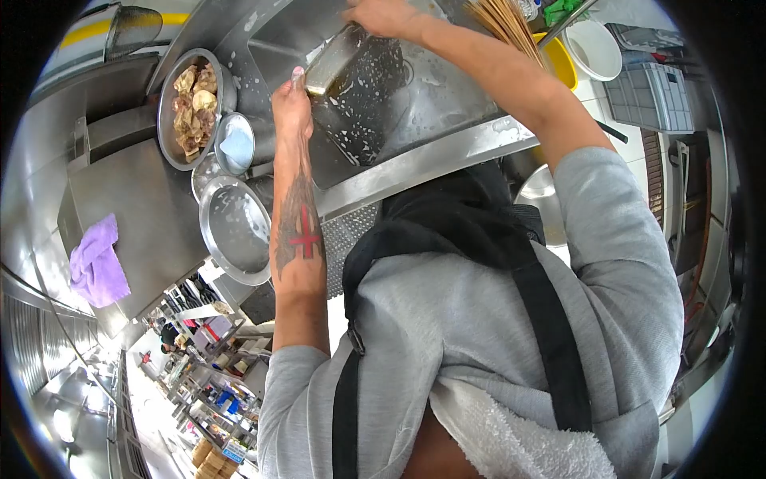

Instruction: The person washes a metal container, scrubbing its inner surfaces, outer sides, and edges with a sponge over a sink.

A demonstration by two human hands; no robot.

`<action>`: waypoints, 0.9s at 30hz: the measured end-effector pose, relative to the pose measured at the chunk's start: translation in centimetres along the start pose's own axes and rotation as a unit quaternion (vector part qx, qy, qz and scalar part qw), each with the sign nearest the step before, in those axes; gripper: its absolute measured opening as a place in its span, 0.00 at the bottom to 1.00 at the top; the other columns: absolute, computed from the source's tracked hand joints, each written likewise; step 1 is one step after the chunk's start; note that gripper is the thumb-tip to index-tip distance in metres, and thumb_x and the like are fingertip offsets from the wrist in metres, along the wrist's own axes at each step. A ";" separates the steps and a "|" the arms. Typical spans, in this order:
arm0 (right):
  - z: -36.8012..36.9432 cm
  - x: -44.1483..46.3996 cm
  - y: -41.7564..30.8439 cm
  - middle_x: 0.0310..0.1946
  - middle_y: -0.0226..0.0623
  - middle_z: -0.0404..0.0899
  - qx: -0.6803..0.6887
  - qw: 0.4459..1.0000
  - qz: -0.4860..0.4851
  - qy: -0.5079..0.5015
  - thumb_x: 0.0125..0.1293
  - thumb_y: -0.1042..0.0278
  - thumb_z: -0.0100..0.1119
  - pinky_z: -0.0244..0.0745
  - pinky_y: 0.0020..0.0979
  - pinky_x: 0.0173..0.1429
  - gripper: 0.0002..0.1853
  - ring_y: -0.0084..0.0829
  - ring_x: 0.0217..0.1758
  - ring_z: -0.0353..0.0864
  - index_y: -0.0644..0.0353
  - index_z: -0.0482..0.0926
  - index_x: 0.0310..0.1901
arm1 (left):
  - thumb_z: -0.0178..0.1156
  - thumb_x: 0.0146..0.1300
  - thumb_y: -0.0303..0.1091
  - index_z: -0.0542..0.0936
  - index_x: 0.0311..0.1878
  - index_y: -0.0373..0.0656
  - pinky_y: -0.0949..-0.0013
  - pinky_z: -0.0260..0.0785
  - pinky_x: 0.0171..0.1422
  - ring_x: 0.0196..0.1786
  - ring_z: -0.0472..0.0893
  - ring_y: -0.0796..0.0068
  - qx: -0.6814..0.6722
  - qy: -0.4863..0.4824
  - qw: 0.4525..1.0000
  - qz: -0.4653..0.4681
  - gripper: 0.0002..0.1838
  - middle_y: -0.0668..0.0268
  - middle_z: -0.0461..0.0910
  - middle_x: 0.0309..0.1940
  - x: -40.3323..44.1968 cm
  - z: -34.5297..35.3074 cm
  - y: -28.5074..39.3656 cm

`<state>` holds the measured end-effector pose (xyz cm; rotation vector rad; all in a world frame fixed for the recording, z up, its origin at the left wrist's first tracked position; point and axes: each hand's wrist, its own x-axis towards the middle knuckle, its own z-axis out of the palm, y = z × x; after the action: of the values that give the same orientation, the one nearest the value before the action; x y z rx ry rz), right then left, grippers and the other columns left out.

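Observation:
A rectangular metal pan (331,65) with a wet, foam-flecked dark surface sits tilted in the steel sink (455,88). My left hand (293,110) grips its near-left corner, thumb raised along the rim. At the far end, my right hand (381,16) is closed over the pan's upper edge, with some fingertips cut off by the top of the view. White suds and droplets cover the pan's surface and the sink around it.
Left of the sink stand a metal bowl (165,120) of brownish food pieces, a small bowl with a light blue item (237,149), and a metal basin (235,227). A purple cloth (100,259) lies further left. Thin wooden sticks (507,28) and a white bucket (594,48) are at right.

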<state>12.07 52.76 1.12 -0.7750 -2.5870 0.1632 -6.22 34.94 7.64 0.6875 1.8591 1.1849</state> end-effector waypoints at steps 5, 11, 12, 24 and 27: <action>-1.7 -0.7 -5.0 0.45 0.45 0.85 0.125 0.990 -0.056 0.030 0.62 0.71 0.58 0.81 0.48 0.59 0.14 0.51 0.54 0.85 0.56 0.84 0.49 | 0.59 0.80 0.39 0.84 0.46 0.31 0.71 0.71 0.43 0.35 0.78 0.77 -0.023 -0.020 1.000 -0.006 0.17 0.66 0.84 0.35 1.4 -0.3 -0.8; -1.6 -0.4 -6.5 0.41 0.47 0.86 0.118 0.991 -0.041 0.053 0.62 0.69 0.58 0.82 0.48 0.56 0.11 0.52 0.51 0.87 0.57 0.85 0.45 | 0.57 0.80 0.41 0.83 0.46 0.32 0.68 0.73 0.40 0.33 0.80 0.72 -0.032 -0.012 0.999 -0.039 0.18 0.61 0.84 0.37 2.1 -0.1 -0.9; -1.6 -0.2 -6.4 0.41 0.47 0.86 0.118 0.991 -0.041 0.054 0.62 0.69 0.58 0.82 0.48 0.56 0.11 0.52 0.51 0.87 0.57 0.85 0.45 | 0.56 0.80 0.41 0.83 0.46 0.32 0.68 0.73 0.38 0.32 0.80 0.71 -0.060 -0.020 0.998 -0.025 0.18 0.59 0.84 0.36 2.1 0.0 -0.9; -3.6 0.7 -7.8 0.43 0.43 0.87 0.158 0.986 -0.057 0.003 0.61 0.71 0.59 0.82 0.49 0.56 0.12 0.50 0.52 0.86 0.57 0.87 0.45 | 0.51 0.82 0.46 0.82 0.47 0.26 0.63 0.76 0.43 0.35 0.83 0.67 -0.095 -0.018 0.995 0.003 0.25 0.57 0.85 0.38 2.1 -0.2 -1.1; -4.1 0.7 -9.0 0.43 0.44 0.87 0.132 0.990 -0.047 -0.022 0.62 0.71 0.59 0.82 0.49 0.55 0.12 0.52 0.50 0.87 0.59 0.86 0.46 | 0.42 0.83 0.55 0.81 0.49 0.25 0.62 0.75 0.53 0.42 0.83 0.65 -0.120 -0.034 0.992 -0.011 0.35 0.54 0.86 0.42 2.2 0.1 -0.8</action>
<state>8.88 45.56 7.14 -0.5586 -2.5670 0.4871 -7.25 36.38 6.18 0.5625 1.6297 1.3276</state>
